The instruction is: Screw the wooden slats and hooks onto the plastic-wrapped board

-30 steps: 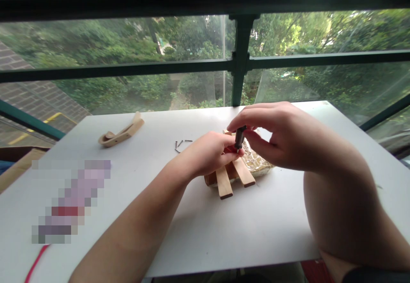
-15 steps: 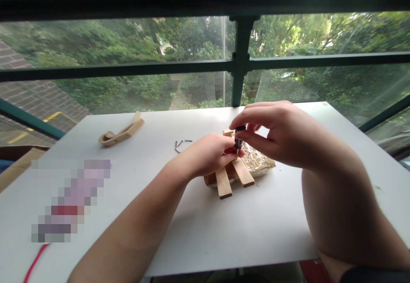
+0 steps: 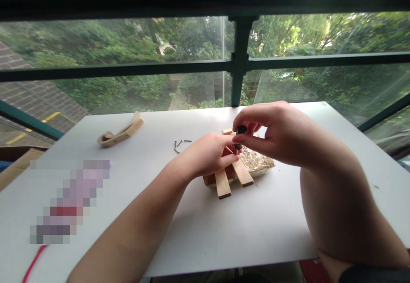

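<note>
My right hand (image 3: pixel 270 131) grips the black handle of a short screwdriver (image 3: pixel 241 130), which stands upright with its tip down. Below it, my left hand (image 3: pixel 211 150) closes thumb and fingers round wooden slats (image 3: pixel 242 174) at the tip; a screw there cannot be made out. Two pale slat ends stick out towards me, and another wooden end (image 3: pixel 227 132) shows behind the left hand. The slats rest on a brown package wrapped in clear plastic (image 3: pixel 259 161). Several loose screws (image 3: pixel 179 143) lie left of my left hand.
A curved wooden piece (image 3: pixel 120 135) lies at the back left of the white table (image 3: pixel 198 236). At the left are a blurred-out purple object (image 3: pixel 75 197) and a red cord (image 3: pixel 33 264). A cardboard box (image 3: pixel 19 165) stands beyond the left edge. Green-framed windows run along the back.
My right fingers have shifted slightly round the screwdriver handle, which now tilts a little differently. My left hand and the wooden slats stay in place; the view has moved very slightly.
</note>
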{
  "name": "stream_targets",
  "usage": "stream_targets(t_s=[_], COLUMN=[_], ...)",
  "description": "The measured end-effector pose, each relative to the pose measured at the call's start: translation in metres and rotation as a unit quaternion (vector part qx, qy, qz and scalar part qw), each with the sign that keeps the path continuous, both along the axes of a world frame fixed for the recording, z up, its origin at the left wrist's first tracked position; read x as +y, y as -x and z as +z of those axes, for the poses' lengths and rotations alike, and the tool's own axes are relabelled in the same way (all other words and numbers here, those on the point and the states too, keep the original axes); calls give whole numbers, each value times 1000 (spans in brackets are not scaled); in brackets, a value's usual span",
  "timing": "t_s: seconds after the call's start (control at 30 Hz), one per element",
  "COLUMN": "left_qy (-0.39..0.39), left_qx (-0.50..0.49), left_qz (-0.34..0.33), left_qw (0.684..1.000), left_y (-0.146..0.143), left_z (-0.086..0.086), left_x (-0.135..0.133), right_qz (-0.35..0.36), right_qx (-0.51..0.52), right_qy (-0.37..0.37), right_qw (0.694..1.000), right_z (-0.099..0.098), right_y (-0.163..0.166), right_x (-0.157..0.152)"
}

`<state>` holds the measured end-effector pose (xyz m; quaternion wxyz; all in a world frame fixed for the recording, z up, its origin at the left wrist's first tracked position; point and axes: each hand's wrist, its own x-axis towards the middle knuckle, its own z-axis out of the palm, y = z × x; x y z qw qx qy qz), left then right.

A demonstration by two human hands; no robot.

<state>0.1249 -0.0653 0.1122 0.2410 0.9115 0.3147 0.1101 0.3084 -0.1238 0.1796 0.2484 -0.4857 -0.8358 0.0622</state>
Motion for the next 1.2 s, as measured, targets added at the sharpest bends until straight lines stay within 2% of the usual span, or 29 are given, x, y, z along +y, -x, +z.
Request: stream_targets(t_s=[0.2, 0.4, 0.57, 0.77, 0.83, 1.2], left_qy=[-47, -31, -18, -4, 2, -25], left_qx=[14, 12, 11, 23, 21, 35], left_qz=[18, 17, 14, 6, 3, 2], left_qw=[999, 999, 1000, 1000, 1000, 999], left_y=[-3, -3, -1, 2, 2, 1], left_z=[1, 1, 1, 0, -1, 1], left_x=[-1, 0, 0, 2, 3, 1], right_qz=[4, 11, 8, 75, 90, 59], right_qx=[10, -18, -50, 32, 31, 50], right_qy=[6, 33, 8, -29, -38, -57], right_qw=[1000, 999, 999, 996, 995, 995], right_z=[-2, -4, -5, -3, -1, -2], right_y=[0, 2, -2, -14, -14, -9], right_x=[1, 5, 4, -2, -2, 1])
